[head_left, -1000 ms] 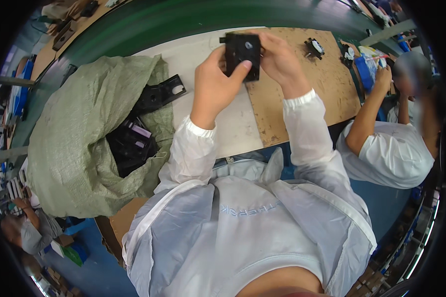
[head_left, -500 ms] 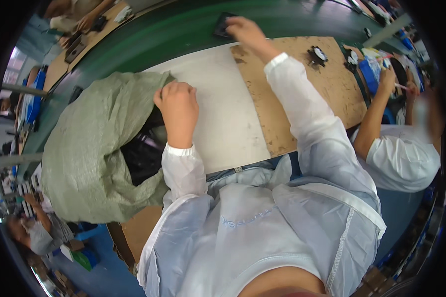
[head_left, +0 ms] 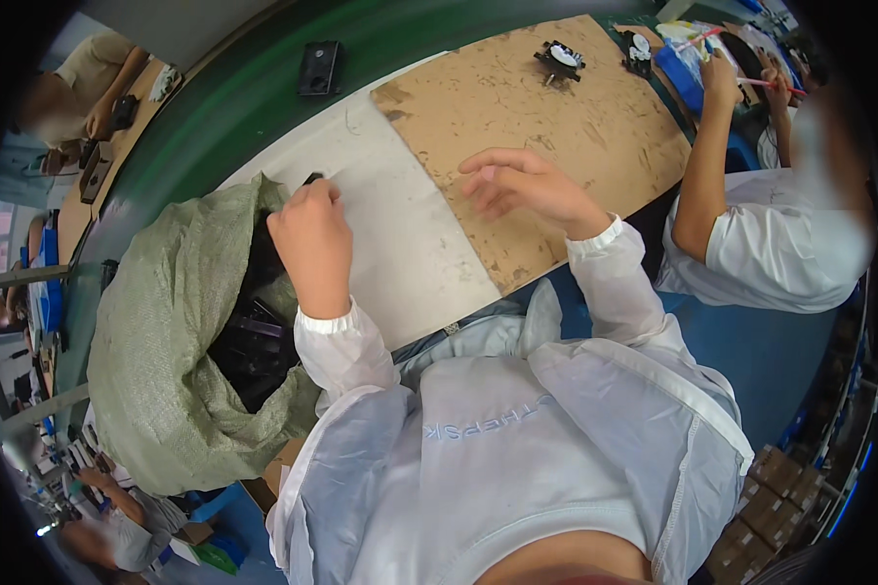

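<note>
My left hand is closed beside the mouth of a green woven sack. A small dark bit of a black part shows past its fingertips; the hand hides the rest. Inside the sack lie several black plastic parts. My right hand hovers over the brown board, fingers apart, holding nothing. On the green conveyor belt beyond the boards lies a flat black rectangular part.
A white board lies between the sack and the brown board. Two black-and-white round parts stand toward the far right. A co-worker sits close on my right, handling things by a blue bag. Another person works across the belt.
My right hand has let go of the black rectangular part on the belt and come back toward me. That part now lies farther left in view. A dark bit now shows at my left fingertips.
</note>
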